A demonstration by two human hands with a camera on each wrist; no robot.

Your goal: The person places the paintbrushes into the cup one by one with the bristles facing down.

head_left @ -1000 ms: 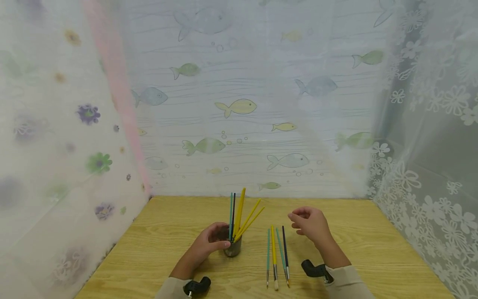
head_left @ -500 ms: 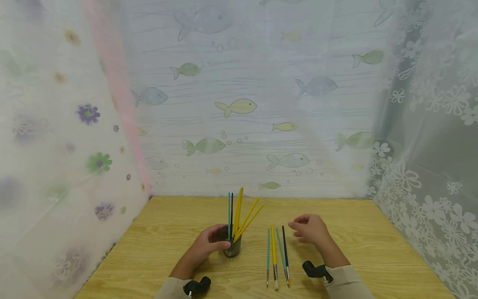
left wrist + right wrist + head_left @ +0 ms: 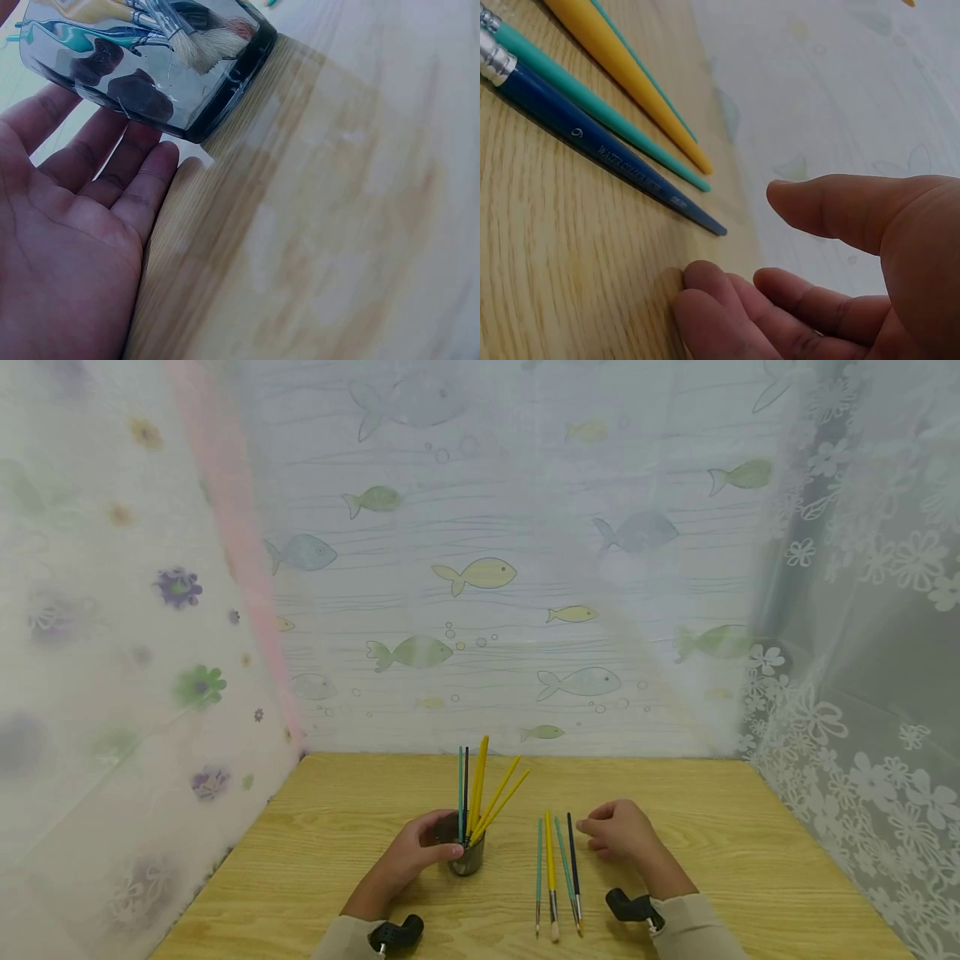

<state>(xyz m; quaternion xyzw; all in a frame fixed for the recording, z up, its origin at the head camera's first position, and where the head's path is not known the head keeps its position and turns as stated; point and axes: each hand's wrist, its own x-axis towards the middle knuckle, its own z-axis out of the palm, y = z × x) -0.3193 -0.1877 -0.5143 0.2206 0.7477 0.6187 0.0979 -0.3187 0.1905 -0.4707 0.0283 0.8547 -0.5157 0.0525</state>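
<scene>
My left hand (image 3: 414, 853) grips a dark see-through cup (image 3: 468, 862), thumb across its near side. Inside it several paintbrushes (image 3: 477, 789) stand handle up, yellow, teal and dark; in the left wrist view pale bristles (image 3: 196, 51) show through the wall. To the right, a row of loose paintbrushes lies on the table: teal (image 3: 538, 864), yellow (image 3: 551, 864), a second teal (image 3: 564, 862) and dark blue (image 3: 573, 860). My right hand (image 3: 624, 837) hovers just right of the dark blue handle's end, thumb and fingers apart, holding nothing; the right wrist view shows that handle (image 3: 600, 142) close by.
The wooden table (image 3: 337, 810) reaches back to a curtain (image 3: 480, 693) printed with fish. Flowered sheets hang on the left (image 3: 150, 710) and on the right (image 3: 847, 760). A black wrist mount sits by each cuff.
My right hand has come down and slightly nearer the dark blue paintbrush. The brushes in the cup have tipped slightly left; my left hand stays in place on the cup.
</scene>
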